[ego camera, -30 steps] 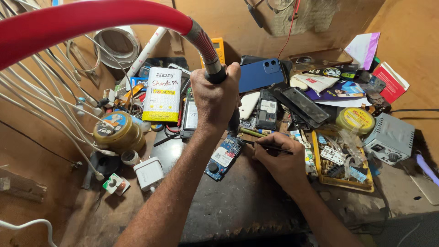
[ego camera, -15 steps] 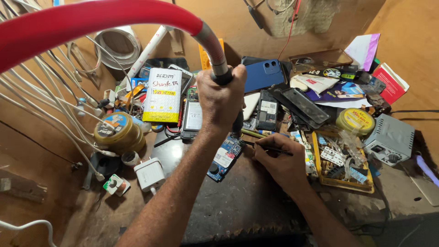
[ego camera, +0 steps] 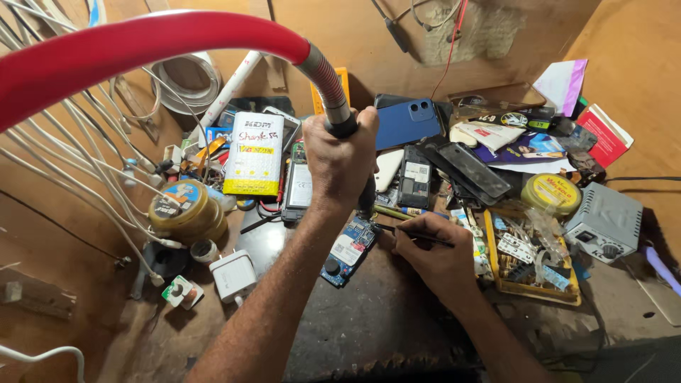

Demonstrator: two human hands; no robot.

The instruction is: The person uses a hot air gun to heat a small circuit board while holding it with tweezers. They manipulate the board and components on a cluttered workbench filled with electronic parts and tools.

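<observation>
Circuit board [ego camera: 347, 250] under hot-air nozzle, left hand [ego camera: 340, 159] grip closed on handle [ego camera: 342, 126], right hand [ego camera: 434, 257] pinching tweezers [ego camera: 415, 235]

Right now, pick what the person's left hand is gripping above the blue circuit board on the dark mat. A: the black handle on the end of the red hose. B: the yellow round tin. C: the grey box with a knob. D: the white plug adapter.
A: the left hand is closed round the black handle of the red hose, while the right hand holds thin tweezers toward the blue circuit board.
</observation>
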